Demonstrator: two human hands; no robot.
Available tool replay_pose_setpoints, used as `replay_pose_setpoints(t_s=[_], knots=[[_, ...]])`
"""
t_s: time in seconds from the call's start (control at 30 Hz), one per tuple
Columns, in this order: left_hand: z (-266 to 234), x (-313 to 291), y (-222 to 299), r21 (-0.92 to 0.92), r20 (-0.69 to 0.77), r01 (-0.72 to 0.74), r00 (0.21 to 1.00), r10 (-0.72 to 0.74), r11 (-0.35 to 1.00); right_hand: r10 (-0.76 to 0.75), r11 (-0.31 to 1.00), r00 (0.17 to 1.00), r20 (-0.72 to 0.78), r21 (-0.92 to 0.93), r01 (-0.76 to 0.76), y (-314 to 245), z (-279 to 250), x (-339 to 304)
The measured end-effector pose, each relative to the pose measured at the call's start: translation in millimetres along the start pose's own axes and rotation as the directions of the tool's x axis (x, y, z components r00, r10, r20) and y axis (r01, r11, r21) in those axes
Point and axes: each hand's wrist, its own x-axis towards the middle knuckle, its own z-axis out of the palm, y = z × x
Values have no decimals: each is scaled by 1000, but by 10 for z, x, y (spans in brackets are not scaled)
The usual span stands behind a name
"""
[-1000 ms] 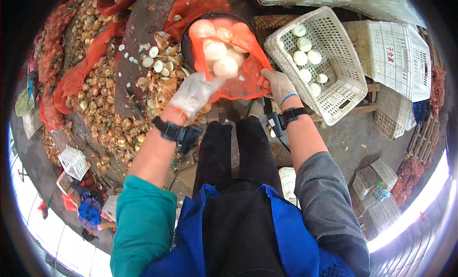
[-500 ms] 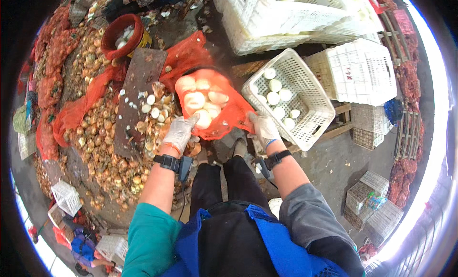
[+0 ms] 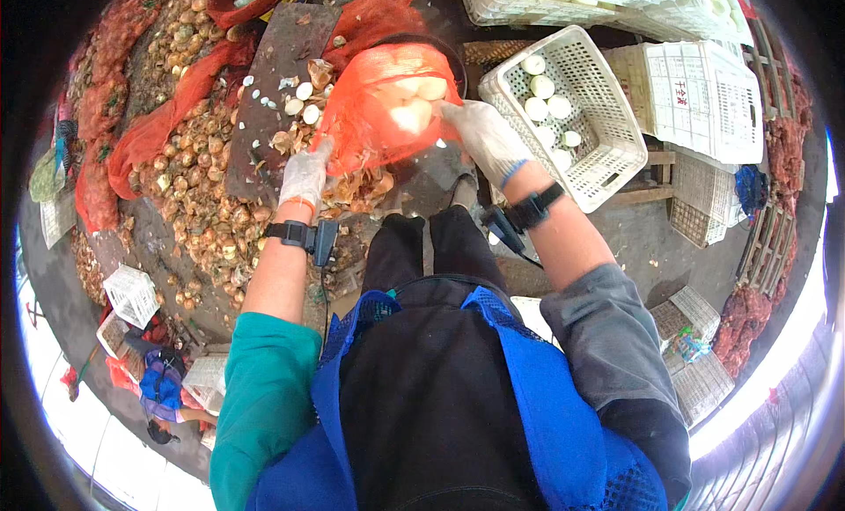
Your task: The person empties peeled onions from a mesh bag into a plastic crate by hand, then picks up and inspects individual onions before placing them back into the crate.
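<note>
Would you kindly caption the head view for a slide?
Gloved left hand and right hand hold a red mesh bag near a white crate.

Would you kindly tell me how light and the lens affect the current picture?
Head view, rim: black corners, bent edges, white glare at lower left and right; head view, upper middle: the onions inside the red mesh bag look washed out with soft outlines, while those in the white crate show clearer edges.

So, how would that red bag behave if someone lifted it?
The bag would probably be floppy: its netting looks thin and uneven in outline. It may feel heavy for such thin material, since several pale onions show through. Being round, they would likely roll and shift inside.
</note>
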Motion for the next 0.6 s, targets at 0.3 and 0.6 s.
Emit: replay_pose_setpoints(t_s=[0.3,0.6], knots=[[741,-775,1370,-401,376,-355,777,505,845,-63,986,949,-308,127,107,1605,-364,394],[298,-821,1452,-502,145,-310,890,432,807,-349,929,934,-76,-162,334,290,-95,-44]])
